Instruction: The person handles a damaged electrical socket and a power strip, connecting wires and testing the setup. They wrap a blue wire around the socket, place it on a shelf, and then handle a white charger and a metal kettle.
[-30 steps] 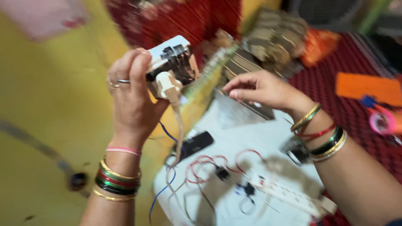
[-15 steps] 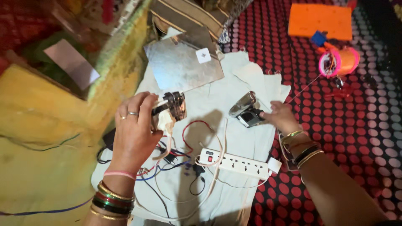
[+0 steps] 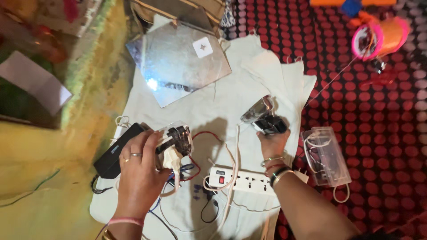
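My left hand (image 3: 140, 171) grips a small clear-cased electrical part (image 3: 175, 138) with a white plug under it, held just above the white cloth (image 3: 213, 106). Red, blue and white wires trail from it. My right hand (image 3: 272, 141) is closed on a dark tool with a shiny metal head (image 3: 262, 116), resting on the cloth to the right. A white power strip (image 3: 242, 180) with a red switch lies between my two wrists. A black box (image 3: 114, 150) sits under my left fingers.
A shiny metal sheet (image 3: 178, 62) with a white sticker lies at the cloth's far end. A clear plastic case (image 3: 325, 155) with wires rests on the red dotted mat at right. A pink and orange tape roll (image 3: 378, 38) sits far right. Yellow fabric covers the left.
The view has dropped from the raised part to the cloth. My left hand lowered the clear-cased part toward the cloth. My right hand took hold of the metal-headed tool and keeps it there.
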